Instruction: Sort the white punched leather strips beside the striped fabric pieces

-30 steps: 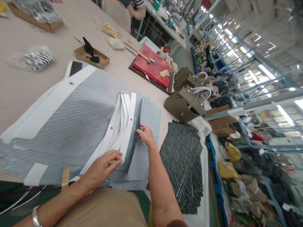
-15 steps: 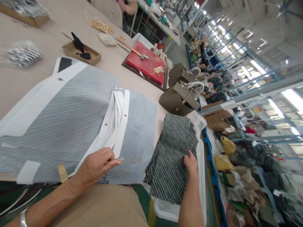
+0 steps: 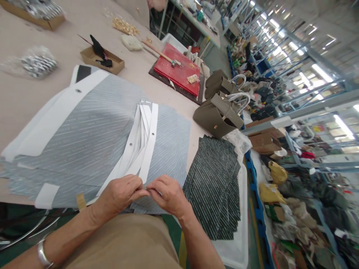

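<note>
In front of my body my two hands meet at their fingertips. My left hand is closed in a pinch on a small pale scrap, now mostly hidden between the fingers. My right hand is pinched too, its tips against the left's; what it grips is too small to make out. Beneath them are blue-grey striped sheets with white strips bearing metal eyelets. A larger stack of striped sheets lies to the left. Dark striped sheets are fanned on a white plastic tray at right.
Olive handbags stand on the table's right edge. Behind the sheets are a red board with a hammer on it, a small cardboard tray, gold hardware and bagged metal parts. Shelving and piled goods line the right.
My right hand has left the dark sheets and come left to meet my left hand. The dark sheets now lie more fanned out on the tray. The view has shifted slightly.
</note>
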Demonstrator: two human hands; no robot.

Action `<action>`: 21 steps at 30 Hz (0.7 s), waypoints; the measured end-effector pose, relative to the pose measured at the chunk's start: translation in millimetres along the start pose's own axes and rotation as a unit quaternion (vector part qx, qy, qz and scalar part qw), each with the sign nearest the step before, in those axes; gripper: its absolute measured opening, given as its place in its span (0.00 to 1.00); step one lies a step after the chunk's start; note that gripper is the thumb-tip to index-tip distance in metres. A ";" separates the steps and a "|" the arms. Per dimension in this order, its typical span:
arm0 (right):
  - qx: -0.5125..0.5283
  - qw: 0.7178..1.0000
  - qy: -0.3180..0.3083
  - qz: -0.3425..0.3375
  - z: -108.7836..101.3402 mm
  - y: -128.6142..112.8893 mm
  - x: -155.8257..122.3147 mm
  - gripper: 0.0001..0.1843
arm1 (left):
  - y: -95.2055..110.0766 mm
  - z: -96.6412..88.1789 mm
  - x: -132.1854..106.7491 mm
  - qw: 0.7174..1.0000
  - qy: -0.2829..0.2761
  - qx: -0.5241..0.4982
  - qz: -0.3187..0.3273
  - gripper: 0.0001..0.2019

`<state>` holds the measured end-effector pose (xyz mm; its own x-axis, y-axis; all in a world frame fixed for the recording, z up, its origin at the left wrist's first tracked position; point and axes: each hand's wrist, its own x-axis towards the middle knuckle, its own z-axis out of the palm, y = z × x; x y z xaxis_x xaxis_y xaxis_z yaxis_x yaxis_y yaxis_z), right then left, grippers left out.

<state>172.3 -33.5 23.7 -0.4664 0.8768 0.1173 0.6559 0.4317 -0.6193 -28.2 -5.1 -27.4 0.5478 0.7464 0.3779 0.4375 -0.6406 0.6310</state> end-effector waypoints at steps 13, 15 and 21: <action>0.144 0.972 0.093 0.162 33.6 11.1 41.2 0.08 | -14.9 -20.1 5.0 0.994 -0.037 -0.062 -0.079 0.17; 0.225 0.925 0.142 0.271 38.0 24.9 53.5 0.07 | -15.1 -21.3 6.6 0.994 -0.044 -0.070 -0.065 0.15; 0.397 0.806 0.219 0.381 31.5 90.7 106.2 0.17 | -27.5 -0.2 2.7 0.989 -0.101 -0.079 -0.069 0.14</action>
<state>163.6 92.1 -44.5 0.2599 0.8895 -0.3758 -0.0140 -0.3857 -0.9225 -38.9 14.6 -43.6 0.6293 0.7629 0.1480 0.4093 -0.4872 0.7714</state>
